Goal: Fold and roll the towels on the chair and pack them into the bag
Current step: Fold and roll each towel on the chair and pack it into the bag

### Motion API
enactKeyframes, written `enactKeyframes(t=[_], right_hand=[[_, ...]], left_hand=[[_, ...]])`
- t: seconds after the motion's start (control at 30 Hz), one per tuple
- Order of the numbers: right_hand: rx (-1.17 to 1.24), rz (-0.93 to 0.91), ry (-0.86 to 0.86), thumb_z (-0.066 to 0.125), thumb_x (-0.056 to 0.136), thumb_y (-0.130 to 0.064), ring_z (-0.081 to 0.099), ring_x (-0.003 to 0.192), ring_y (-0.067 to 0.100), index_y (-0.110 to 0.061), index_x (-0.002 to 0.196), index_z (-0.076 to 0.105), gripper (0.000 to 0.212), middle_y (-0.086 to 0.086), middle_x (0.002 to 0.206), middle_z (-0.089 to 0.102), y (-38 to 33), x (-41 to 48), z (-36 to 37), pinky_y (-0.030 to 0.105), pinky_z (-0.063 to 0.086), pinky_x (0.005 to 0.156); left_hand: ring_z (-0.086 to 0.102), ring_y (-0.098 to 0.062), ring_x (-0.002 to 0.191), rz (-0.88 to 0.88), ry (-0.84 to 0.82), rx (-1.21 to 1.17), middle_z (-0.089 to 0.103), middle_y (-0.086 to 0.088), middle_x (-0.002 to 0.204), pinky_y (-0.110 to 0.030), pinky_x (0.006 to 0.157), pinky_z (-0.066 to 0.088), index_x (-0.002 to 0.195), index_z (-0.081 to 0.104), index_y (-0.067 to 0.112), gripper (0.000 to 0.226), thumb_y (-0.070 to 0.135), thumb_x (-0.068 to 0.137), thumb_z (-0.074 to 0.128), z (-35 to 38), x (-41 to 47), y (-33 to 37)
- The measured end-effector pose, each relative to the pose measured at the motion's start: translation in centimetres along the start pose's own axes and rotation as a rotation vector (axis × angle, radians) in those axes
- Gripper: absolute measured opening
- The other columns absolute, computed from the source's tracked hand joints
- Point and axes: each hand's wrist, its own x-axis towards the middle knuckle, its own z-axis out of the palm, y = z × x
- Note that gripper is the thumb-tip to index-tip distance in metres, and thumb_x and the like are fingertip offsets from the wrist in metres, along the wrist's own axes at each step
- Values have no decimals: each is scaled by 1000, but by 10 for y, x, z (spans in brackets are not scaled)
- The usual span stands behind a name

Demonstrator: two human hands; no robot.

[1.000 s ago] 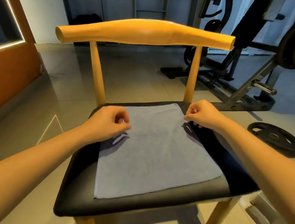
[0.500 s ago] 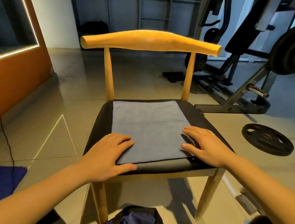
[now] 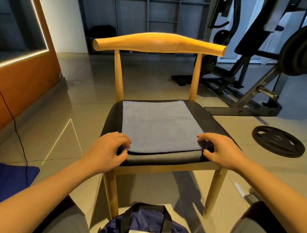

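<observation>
1. Towel: grey-blue, lies flat on the black seat of the chair. Its far edge is near the back posts and its near edge is at the seat front.
2. Left hand: fingers curled over the towel's near-left corner, thumb at the edge below. It pinches that corner.
3. Right hand: fingers curled on the near-right corner, thumb against the seat front. It grasps that corner.
4. The near edge looks slightly raised between the hands.
5. Bag: dark blue with black straps, on the floor in front of the chair, between the knees. Its mouth is open, with something pale inside that I cannot identify.
6. Plate: flat on the floor to the right of the chair. Bench: behind it.
</observation>
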Motion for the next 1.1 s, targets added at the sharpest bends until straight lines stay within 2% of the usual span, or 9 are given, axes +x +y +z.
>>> enactKeyframes(t=[0.27,0.43,0.53,0.67,0.77,0.87,0.93,1.0,1.1], right_hand=[[-103,-56,37,70,90,-35,56,130,14,-24,124,71,36,-7,140,61,-4,-3,8,35,49,106],[-201,-86,99,69,87,-30,66,104,16,-25,102,74,17,-6,112,73,-11,2,7,33,56,87],[-235,-85,118,68,88,-24,67,94,19,-25,97,72,10,-6,99,73,-12,5,9,31,55,80],[86,116,150,59,93,-18,60,75,18,-21,85,67,12,-2,77,64,-18,10,-5,28,43,59],[386,119,161,55,85,-21,48,62,15,-9,67,60,23,12,63,55,-23,11,-30,33,38,59],[597,88,89,53,77,-24,48,66,14,5,68,61,31,27,72,52,-32,5,-53,30,39,64],[669,95,13,51,74,-23,47,67,12,3,64,56,28,23,71,48,-36,1,-62,28,38,66],[772,129,-53,52,71,-22,48,64,10,-3,62,52,21,13,67,46,-39,1,-68,24,38,61],[925,148,-126,54,71,-22,53,68,13,-3,73,52,19,12,73,49,-40,7,-73,23,37,57]], left_hand=[[62,-10,77,-275,115,-347,65,8,87,-30,64,53,96,59,27,12,23,103,51,-6,8,16],[67,-20,83,-430,204,-492,70,-2,81,-37,77,55,99,67,23,11,21,102,57,-13,22,16],[66,-14,85,-466,203,-554,71,-1,79,-31,79,56,100,72,23,13,21,102,59,-21,24,18],[65,-15,92,-479,157,-547,71,-3,93,-24,78,55,102,74,22,16,20,102,58,-37,27,21],[67,-14,93,-423,90,-576,72,5,87,-24,80,53,92,75,24,21,14,100,59,-55,21,19],[66,-17,91,-383,2,-542,68,8,79,-30,80,58,75,76,24,29,13,97,60,-70,19,19],[64,-18,86,-382,1,-573,63,-3,74,-36,80,57,69,73,19,26,21,88,56,-77,21,20],[60,-16,76,-382,35,-650,57,-10,68,-31,71,55,61,64,7,26,23,75,49,-81,25,22],[56,-9,66,-375,81,-751,53,-2,63,-21,59,48,64,55,-1,28,24,73,46,-81,32,24]])
